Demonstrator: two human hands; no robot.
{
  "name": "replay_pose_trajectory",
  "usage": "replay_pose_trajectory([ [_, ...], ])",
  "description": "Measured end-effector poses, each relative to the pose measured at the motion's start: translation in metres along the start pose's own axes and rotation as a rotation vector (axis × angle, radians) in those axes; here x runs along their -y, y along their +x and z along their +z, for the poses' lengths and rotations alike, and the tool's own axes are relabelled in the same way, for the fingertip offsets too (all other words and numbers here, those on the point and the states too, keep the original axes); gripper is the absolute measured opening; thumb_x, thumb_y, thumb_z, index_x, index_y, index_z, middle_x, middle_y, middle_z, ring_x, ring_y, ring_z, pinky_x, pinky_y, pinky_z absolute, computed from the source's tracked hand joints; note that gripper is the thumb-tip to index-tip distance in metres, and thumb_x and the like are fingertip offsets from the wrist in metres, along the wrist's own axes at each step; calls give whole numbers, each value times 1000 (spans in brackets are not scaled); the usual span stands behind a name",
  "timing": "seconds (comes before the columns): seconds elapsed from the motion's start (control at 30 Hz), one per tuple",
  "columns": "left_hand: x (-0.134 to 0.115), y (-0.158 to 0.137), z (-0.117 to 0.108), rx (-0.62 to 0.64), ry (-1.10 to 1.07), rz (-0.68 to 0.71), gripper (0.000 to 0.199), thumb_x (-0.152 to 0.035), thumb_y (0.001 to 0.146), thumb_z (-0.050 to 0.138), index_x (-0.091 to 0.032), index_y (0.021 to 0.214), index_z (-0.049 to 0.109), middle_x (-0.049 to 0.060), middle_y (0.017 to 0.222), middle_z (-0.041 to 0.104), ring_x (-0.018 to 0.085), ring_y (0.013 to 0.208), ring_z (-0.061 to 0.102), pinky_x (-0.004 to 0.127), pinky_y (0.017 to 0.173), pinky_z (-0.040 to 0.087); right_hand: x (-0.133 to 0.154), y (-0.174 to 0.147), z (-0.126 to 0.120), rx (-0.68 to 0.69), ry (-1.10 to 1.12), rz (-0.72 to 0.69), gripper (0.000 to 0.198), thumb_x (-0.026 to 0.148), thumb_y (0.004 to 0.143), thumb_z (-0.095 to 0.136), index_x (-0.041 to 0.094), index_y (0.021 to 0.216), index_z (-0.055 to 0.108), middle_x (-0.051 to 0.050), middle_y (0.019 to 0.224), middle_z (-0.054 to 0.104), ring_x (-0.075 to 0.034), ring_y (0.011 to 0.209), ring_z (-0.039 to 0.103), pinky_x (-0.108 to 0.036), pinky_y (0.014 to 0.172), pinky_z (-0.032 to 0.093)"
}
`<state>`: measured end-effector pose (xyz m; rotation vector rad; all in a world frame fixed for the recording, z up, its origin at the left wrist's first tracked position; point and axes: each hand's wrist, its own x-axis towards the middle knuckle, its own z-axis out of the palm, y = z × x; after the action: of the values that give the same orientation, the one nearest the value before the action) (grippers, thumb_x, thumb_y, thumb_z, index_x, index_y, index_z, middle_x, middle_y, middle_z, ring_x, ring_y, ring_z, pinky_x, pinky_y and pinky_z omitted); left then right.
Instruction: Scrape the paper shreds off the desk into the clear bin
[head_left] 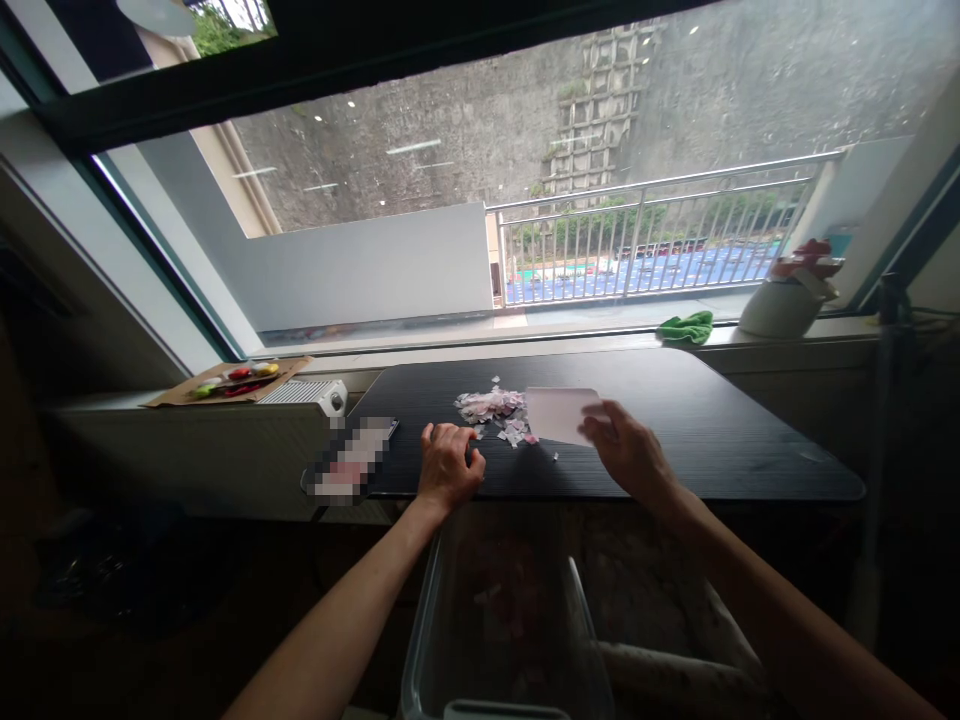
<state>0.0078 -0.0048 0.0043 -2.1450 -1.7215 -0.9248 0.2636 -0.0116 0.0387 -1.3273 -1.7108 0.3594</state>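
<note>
A pale, flat rectangular card [559, 414] is gripped at its right end by my right hand [626, 445], slightly blurred. The card's left edge meets a heap of small torn paper scraps [489, 404], white and pinkish, on the dark table [712, 440]. My left hand [450, 465] is over the table's near edge, just left of and nearer than the heap. Its fingers are loosely curled, with a gap to the thumb, and nothing shows in it. Below the edge, between my forearms, stands a clear plastic bin [424, 640] with some pale pieces dimly visible inside.
A phone-like object [352, 460] with a blurred-out surface lies at the table's left edge. Left of it, a radiator [304, 393] bears cardboard with colourful items. On the windowsill are a green cloth [686, 328] and a pale container [780, 305] with a red top.
</note>
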Motion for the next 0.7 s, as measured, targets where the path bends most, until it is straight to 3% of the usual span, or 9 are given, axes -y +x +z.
replay_pose_trajectory([
  [0.27, 0, 0, 0, -2, -9, 3, 14, -18, 73, 53, -21, 85, 60, 4, 78, 62, 25, 91, 57, 51, 104, 31, -2, -4, -4, -33, 37, 43, 20, 32, 87, 47, 20, 100, 57, -10, 87, 76, -23, 82, 72, -34, 72, 53],
  [0.5, 0, 0, 0, -5, -8, -2, 15, -18, 73, 53, -20, 86, 61, 5, 79, 63, 25, 92, 57, 51, 104, 31, 0, -6, 0, 21, 89, 32, 19, 33, 85, 50, 21, 97, 58, -9, 86, 76, -23, 79, 72, -35, 71, 53],
  [0.7, -1, 0, 0, 2, -4, -9, 15, -18, 73, 53, -20, 86, 61, 5, 78, 63, 25, 91, 57, 51, 104, 31, 0, 2, 5, -20, 135, 114, 21, 35, 84, 49, 21, 97, 57, -10, 86, 75, -25, 81, 71, -38, 72, 52],
])
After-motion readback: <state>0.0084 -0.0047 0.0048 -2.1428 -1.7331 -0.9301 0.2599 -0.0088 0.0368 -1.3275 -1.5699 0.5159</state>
